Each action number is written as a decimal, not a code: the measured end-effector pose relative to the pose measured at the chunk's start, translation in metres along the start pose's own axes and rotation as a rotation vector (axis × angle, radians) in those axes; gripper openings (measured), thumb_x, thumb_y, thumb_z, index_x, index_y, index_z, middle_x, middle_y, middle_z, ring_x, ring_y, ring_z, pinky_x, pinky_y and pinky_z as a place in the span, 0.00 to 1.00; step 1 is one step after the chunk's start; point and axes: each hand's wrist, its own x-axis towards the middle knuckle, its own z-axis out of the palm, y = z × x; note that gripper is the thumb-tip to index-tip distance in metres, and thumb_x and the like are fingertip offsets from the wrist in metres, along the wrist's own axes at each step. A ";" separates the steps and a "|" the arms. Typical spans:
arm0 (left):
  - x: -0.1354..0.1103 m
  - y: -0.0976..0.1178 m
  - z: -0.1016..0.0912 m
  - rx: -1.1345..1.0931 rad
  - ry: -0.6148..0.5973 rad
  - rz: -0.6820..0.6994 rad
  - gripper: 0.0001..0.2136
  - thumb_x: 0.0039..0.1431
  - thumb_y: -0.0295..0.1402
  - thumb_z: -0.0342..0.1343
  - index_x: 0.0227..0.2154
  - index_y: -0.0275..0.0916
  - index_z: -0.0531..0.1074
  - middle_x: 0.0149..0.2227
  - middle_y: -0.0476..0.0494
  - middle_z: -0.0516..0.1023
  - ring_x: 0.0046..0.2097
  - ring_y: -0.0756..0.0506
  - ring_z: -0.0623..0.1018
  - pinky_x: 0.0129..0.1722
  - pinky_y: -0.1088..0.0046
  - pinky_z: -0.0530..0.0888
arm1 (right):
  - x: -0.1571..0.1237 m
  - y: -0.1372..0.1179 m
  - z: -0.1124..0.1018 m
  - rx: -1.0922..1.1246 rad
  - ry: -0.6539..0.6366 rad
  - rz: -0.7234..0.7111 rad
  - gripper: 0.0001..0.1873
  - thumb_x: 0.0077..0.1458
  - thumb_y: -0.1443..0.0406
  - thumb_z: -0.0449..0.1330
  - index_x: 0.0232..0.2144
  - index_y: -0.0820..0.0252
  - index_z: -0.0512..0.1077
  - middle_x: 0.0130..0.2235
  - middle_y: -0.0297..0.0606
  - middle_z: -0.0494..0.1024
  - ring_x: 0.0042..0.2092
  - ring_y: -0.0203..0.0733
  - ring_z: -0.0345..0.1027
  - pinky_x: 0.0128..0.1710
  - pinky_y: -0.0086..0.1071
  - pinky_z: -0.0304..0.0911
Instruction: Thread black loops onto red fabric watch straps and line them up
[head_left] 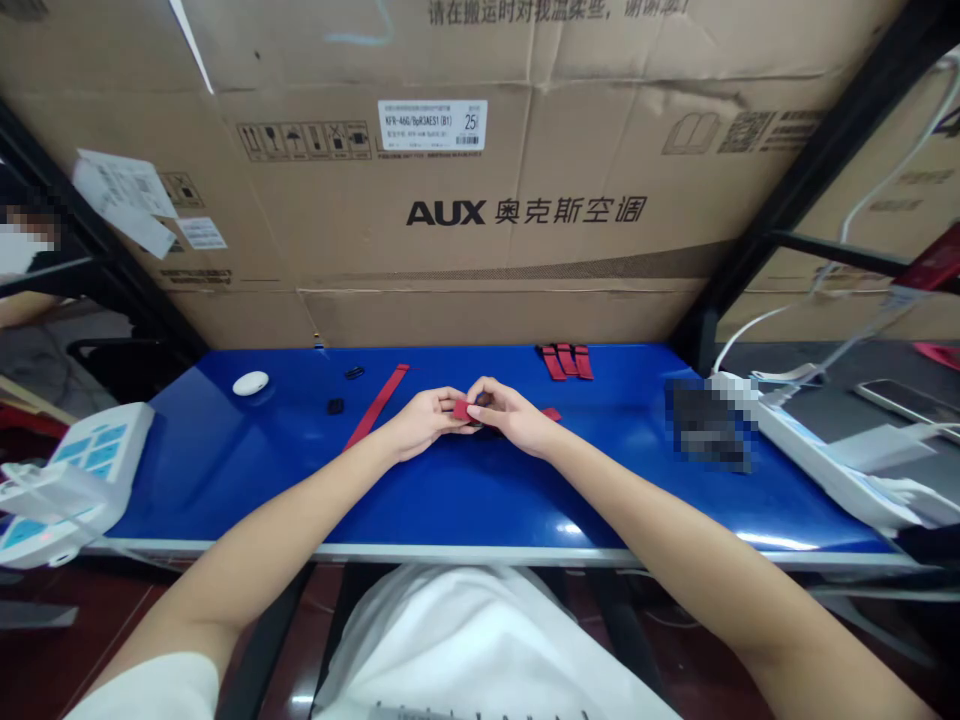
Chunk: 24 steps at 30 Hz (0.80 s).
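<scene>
Over the middle of the blue table, my left hand (426,424) and my right hand (510,414) meet, fingers closed together on a piece of red strap (462,409). Something dark shows just beneath my fingers, too covered to make out. Another bit of red strap (552,414) sticks out past my right hand. Left of my hands lies a long red strap (379,404), running diagonally on the tabletop. Two small black parts sit further left, a square buckle-like piece (335,406) and a flat looped one (354,373).
Several short red straps with black buckles (566,361) lie at the back. A white round object (250,383) is at the left. Power strips (112,450) (825,460) flank the blue table (480,510). A large cardboard box (480,250) stands behind, between black frame posts.
</scene>
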 end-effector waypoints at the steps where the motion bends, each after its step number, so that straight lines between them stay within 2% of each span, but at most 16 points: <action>1: 0.001 -0.001 0.000 0.023 0.008 0.001 0.18 0.40 0.28 0.72 0.35 0.33 0.74 0.34 0.43 0.80 0.37 0.46 0.81 0.45 0.63 0.77 | 0.000 0.000 -0.002 -0.070 0.005 -0.024 0.10 0.51 0.57 0.62 0.31 0.56 0.68 0.37 0.36 0.68 0.39 0.41 0.63 0.41 0.35 0.61; 5: 0.004 -0.002 -0.004 0.265 0.134 0.082 0.14 0.40 0.27 0.70 0.32 0.33 0.76 0.30 0.41 0.80 0.33 0.44 0.81 0.40 0.63 0.79 | 0.002 0.001 -0.012 -0.236 0.060 -0.125 0.08 0.52 0.60 0.60 0.25 0.58 0.69 0.40 0.38 0.68 0.46 0.43 0.63 0.47 0.37 0.58; 7: 0.005 -0.003 -0.007 0.415 0.194 0.156 0.12 0.41 0.27 0.69 0.32 0.34 0.77 0.28 0.42 0.80 0.31 0.44 0.81 0.37 0.64 0.79 | 0.003 0.002 -0.014 -0.333 0.061 -0.148 0.07 0.51 0.63 0.58 0.24 0.59 0.68 0.38 0.38 0.68 0.42 0.41 0.64 0.44 0.36 0.59; 10: 0.004 -0.003 -0.008 0.550 0.215 0.232 0.10 0.45 0.28 0.66 0.34 0.36 0.79 0.28 0.43 0.80 0.30 0.44 0.81 0.34 0.66 0.79 | 0.002 0.004 -0.013 -0.467 0.067 -0.157 0.06 0.50 0.66 0.57 0.22 0.58 0.65 0.34 0.36 0.67 0.35 0.38 0.62 0.37 0.34 0.58; 15: -0.001 -0.001 -0.001 0.659 0.208 0.259 0.10 0.48 0.28 0.64 0.36 0.37 0.79 0.31 0.42 0.81 0.31 0.44 0.81 0.36 0.67 0.79 | 0.001 0.006 -0.006 -0.551 0.101 -0.113 0.07 0.49 0.66 0.58 0.22 0.58 0.63 0.32 0.35 0.66 0.31 0.36 0.59 0.32 0.32 0.56; 19: -0.002 0.001 0.001 0.524 0.152 0.219 0.10 0.51 0.33 0.64 0.37 0.36 0.79 0.34 0.41 0.82 0.33 0.43 0.82 0.39 0.63 0.79 | 0.002 0.007 -0.006 -0.507 0.120 -0.102 0.07 0.49 0.65 0.58 0.22 0.58 0.64 0.32 0.34 0.66 0.31 0.36 0.60 0.33 0.33 0.58; 24: -0.001 0.001 -0.004 0.244 0.096 0.145 0.17 0.47 0.36 0.69 0.39 0.34 0.78 0.37 0.40 0.82 0.40 0.42 0.82 0.45 0.60 0.79 | 0.002 0.004 -0.006 -0.126 0.079 0.005 0.13 0.48 0.59 0.64 0.31 0.57 0.64 0.30 0.32 0.69 0.30 0.37 0.65 0.32 0.35 0.62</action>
